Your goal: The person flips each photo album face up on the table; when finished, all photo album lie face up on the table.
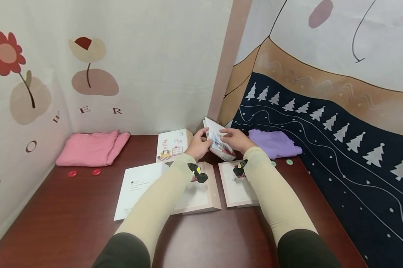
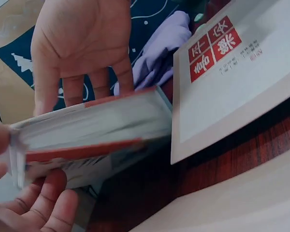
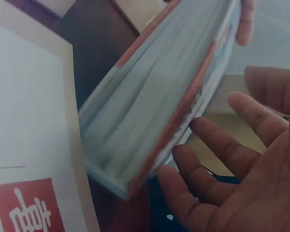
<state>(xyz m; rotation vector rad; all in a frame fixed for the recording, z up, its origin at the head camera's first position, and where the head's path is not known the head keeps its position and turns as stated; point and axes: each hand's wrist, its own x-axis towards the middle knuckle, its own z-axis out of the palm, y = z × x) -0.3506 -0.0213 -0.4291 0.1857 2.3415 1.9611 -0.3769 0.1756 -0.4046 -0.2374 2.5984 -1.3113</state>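
Toward the back of the table, a thick book (image 1: 217, 139) with a white, picture-printed cover and red edging is held up at a tilt. My left hand (image 1: 198, 146) grips its left side, thumb on one cover and curled fingers (image 2: 53, 193) on the other. On the opposite side, my right hand (image 1: 238, 140) has its relaxed, spread fingers (image 3: 222, 140) against the cover. The page edges show in both wrist views. Just in front lies a white book (image 1: 233, 193) with a red block of white characters.
A white book with furniture drawings (image 1: 174, 143) is at the back; two more pale books (image 1: 136, 197) (image 1: 198, 199) lie front left. Folded pink cloth (image 1: 90, 149) and red discs (image 1: 72, 174) are left, purple cloth (image 1: 273, 143) and green discs (image 1: 289, 162) right. Fabric walls (image 1: 154, 74) border the table.
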